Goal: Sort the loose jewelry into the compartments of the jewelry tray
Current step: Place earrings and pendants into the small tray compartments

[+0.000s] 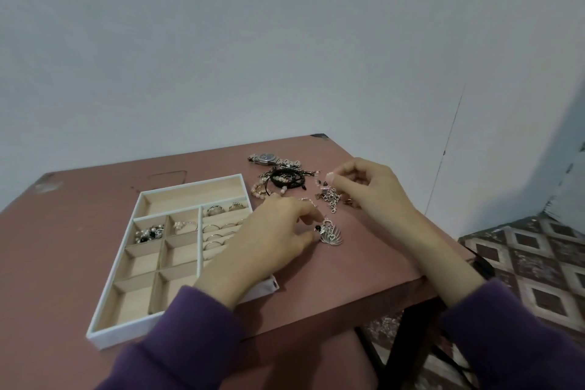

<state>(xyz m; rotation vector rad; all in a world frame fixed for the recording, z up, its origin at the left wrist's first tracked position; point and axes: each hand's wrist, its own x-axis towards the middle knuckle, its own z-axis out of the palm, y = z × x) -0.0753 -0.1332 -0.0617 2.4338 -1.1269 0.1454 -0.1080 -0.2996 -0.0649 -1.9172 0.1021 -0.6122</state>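
left hand (275, 231) pinches pendant (331, 234) — chain (331, 198) just beside right hand (370, 188).

You wear a plain purple long-sleeved top. Your left sleeve (177, 336) ends in a soft, bunched cuff just behind your left hand (272, 231), and your right sleeve (512, 336) ends likewise behind your right hand (370, 190).

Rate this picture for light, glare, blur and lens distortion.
Head view: light is soft and even, with only faint shadow under the left hand and no glare on the table; head view: the wide lens bows the table's edges and slants the wall seam; head view: the pendant reads fairly sharp, while the chain below the right hand and the far jewelry pile smear.
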